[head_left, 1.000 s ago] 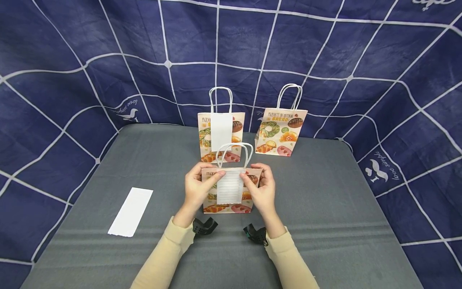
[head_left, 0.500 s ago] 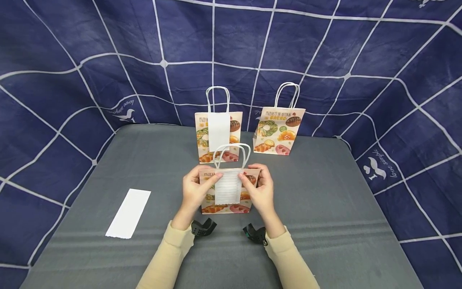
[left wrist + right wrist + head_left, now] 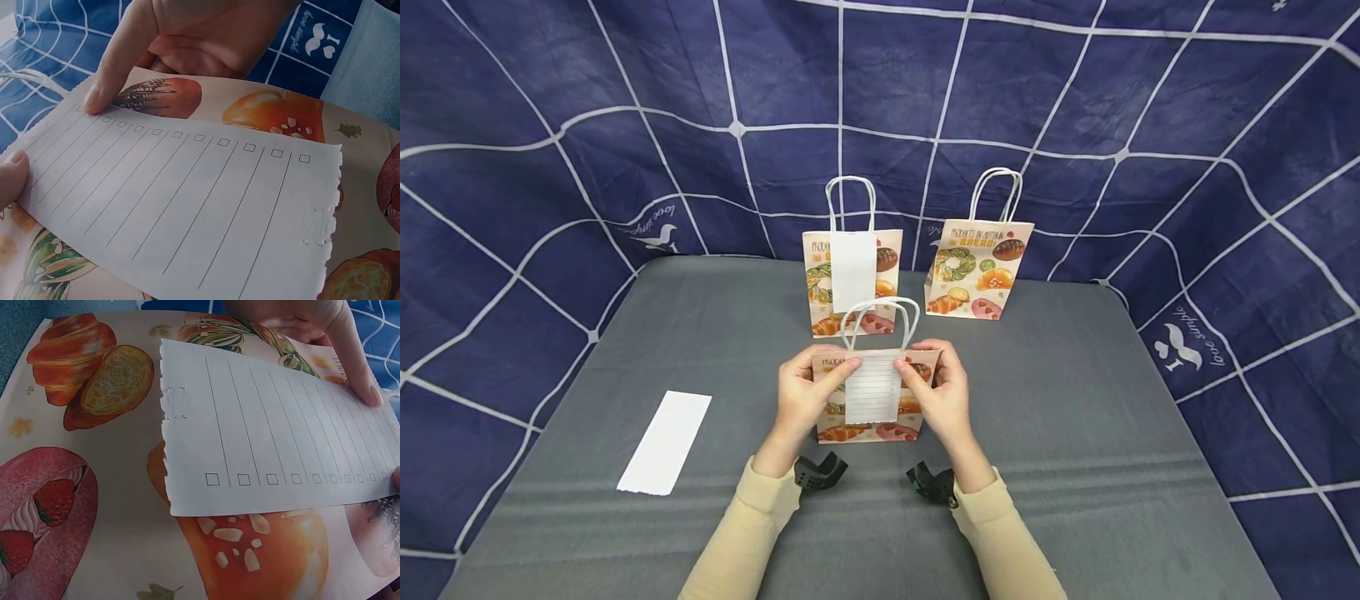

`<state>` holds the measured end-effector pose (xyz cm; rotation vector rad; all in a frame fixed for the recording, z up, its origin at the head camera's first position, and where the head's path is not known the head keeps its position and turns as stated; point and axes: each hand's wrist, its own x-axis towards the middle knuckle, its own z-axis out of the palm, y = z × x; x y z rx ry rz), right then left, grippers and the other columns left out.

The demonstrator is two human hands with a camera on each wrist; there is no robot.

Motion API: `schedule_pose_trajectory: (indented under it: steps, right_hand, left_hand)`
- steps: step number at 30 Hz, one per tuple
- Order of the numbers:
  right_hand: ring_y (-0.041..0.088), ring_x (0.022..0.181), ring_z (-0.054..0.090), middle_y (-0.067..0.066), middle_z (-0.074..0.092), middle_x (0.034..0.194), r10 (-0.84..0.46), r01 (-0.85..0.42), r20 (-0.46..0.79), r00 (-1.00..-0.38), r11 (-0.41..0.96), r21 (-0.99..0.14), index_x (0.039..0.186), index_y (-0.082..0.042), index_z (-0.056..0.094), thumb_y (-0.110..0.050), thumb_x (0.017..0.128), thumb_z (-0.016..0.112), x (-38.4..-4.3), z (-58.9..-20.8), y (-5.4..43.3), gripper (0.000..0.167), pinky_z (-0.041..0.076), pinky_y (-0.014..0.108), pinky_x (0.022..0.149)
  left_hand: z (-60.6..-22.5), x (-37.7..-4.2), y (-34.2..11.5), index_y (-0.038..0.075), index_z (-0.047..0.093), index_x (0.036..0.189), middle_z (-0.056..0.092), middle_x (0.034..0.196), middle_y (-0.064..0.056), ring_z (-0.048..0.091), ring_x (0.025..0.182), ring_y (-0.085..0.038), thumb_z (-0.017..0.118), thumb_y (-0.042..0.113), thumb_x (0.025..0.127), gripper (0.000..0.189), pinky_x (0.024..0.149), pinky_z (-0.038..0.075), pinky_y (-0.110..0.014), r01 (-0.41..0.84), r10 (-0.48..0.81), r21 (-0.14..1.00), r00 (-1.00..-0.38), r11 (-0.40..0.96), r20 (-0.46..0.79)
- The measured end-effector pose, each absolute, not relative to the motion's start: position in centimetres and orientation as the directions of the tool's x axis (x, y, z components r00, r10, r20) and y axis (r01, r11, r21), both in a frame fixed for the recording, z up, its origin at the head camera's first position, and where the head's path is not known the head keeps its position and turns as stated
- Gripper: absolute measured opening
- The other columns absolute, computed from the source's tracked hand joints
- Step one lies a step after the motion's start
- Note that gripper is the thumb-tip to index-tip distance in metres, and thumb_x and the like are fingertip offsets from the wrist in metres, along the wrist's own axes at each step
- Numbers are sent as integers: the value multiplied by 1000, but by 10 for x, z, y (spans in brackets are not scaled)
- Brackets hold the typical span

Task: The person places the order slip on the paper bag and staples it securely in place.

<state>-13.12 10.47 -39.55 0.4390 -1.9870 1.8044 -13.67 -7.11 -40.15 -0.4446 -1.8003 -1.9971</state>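
A small paper bag (image 3: 844,433) printed with breads stands in front of me, its white twisted handles upright. Against its front lies a lined paper slip (image 3: 872,392) with a column of checkboxes and a ragged bottom edge. My left hand (image 3: 797,392) grips the bag's top left, the thumb on the slip's upper left corner and the fingers behind the bag. On the other side my right hand (image 3: 947,392) does the same at the slip's upper right corner. In the left wrist view the slip's lower end (image 3: 294,212) stands slightly off the bag.
Behind stands a matching bag (image 3: 887,242) with a blank white slip (image 3: 853,271) on its front. Another such bag (image 3: 977,271), without a slip, stands at the back right. A white slip (image 3: 664,443) lies on the grey tabletop (image 3: 1075,433) at left. Blue checked cloth (image 3: 790,83) surrounds the table.
The head view has shifted slightly, so everything sits a little farther left. Both hands keep the same hold on the bag and slip.
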Motion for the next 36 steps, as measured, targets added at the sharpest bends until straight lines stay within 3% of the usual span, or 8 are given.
schedule_pose_trajectory:
  steps: [16,19,23,27,36]
  right_hand:
    - [5,72,55,17,60,81,18,-528,534,-845,128,-839,98,13,52,11,80,66,-132,-394,109,23,43,20,58]
    - [4,74,55,4,62,86,-1,-546,548,-837,72,-835,103,15,51,10,85,59,-139,-402,118,20,43,20,61]
    - [6,84,58,-6,62,93,42,-581,581,-813,15,-814,106,18,49,0,99,42,-151,-414,137,21,45,21,77]
    - [10,86,61,2,64,90,110,-613,612,-783,30,-790,102,21,49,-12,103,36,-160,-418,155,35,46,25,84]
    - [14,83,64,24,62,88,138,-558,560,-817,52,-828,102,21,51,-2,100,38,-172,-426,176,26,49,26,83]
  left_hand:
    - [-400,-136,-72,-12,64,85,67,77,-14,62,66,-8,72,-7,78,12,56,51,-22,480,-69,873,-877,-90,475]
    - [-400,-136,-73,-12,64,85,67,77,-14,62,66,-8,71,-9,78,10,55,51,-22,476,-62,876,-880,-82,472]
    - [-400,-135,-73,-11,64,86,67,76,-14,62,65,-8,70,-9,78,10,54,50,-22,463,-57,882,-886,-84,460]
    - [-400,-135,-73,-12,64,86,67,76,-14,62,64,-9,70,-9,78,10,54,50,-22,457,-61,885,-889,-90,453]
    - [-398,-135,-75,-13,64,87,68,76,-12,64,64,-10,71,-6,79,13,54,53,-26,428,-72,898,-904,-108,422]
